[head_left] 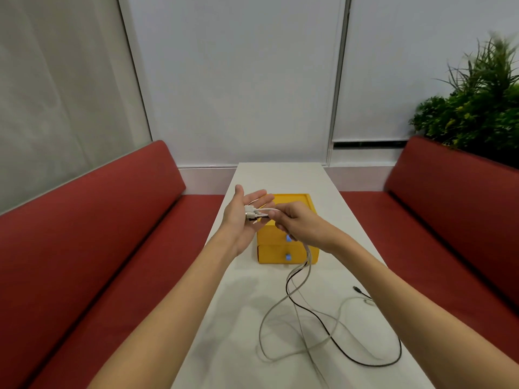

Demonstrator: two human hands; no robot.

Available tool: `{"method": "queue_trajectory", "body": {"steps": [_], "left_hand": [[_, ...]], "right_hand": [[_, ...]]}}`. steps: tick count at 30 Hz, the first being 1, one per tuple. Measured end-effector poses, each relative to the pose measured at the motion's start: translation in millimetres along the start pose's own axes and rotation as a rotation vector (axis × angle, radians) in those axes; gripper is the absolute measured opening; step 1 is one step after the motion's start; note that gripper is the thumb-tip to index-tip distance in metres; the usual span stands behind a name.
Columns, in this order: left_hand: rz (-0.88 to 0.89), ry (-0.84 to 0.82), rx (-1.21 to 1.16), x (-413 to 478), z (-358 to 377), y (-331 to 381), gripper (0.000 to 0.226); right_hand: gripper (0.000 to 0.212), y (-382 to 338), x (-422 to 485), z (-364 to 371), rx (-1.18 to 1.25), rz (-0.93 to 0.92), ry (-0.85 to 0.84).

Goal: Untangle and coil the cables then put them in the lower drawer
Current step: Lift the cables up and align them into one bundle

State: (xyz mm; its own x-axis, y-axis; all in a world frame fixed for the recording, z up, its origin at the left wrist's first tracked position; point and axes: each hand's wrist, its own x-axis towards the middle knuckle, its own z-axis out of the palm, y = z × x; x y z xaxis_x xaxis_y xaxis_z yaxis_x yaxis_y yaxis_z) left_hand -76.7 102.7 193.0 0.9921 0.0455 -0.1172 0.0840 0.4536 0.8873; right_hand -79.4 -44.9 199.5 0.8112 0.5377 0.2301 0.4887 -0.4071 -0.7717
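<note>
My left hand is held palm up above the table with straight fingers, and the white plug ends of the cables lie across its palm. My right hand grips the bundle of cables just right of those plugs. From it, white cables and a black cable hang down and sprawl in crossing loops on the white table. A yellow two-drawer box stands behind the hands, both drawers closed, each with a blue handle; the lower drawer faces me.
Loose cable ends lie at the table's right edge. Red benches run along both sides of the narrow table. A green plant stands behind the right bench. White wall panels close off the far end.
</note>
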Motion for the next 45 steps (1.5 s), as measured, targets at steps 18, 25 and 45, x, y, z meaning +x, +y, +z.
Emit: {"method": "queue_trajectory", "body": {"steps": [18, 25, 45], "left_hand": [[1.026, -0.271, 1.901, -10.3, -4.0, 6.0, 0.040], [0.964, -0.233, 2.101, -11.6, -4.7, 13.3, 0.035], [0.923, 0.272, 1.514, -4.7, -24.9, 32.5, 0.019]], "right_hand": [[0.036, -17.2, 9.7, -33.0, -0.158, 0.133, -0.106], [0.023, -14.5, 8.0, -29.8, -0.520, -0.009, -0.109], [0.031, 22.6, 0.5, -59.2, -0.722, -0.023, 0.522]]}}
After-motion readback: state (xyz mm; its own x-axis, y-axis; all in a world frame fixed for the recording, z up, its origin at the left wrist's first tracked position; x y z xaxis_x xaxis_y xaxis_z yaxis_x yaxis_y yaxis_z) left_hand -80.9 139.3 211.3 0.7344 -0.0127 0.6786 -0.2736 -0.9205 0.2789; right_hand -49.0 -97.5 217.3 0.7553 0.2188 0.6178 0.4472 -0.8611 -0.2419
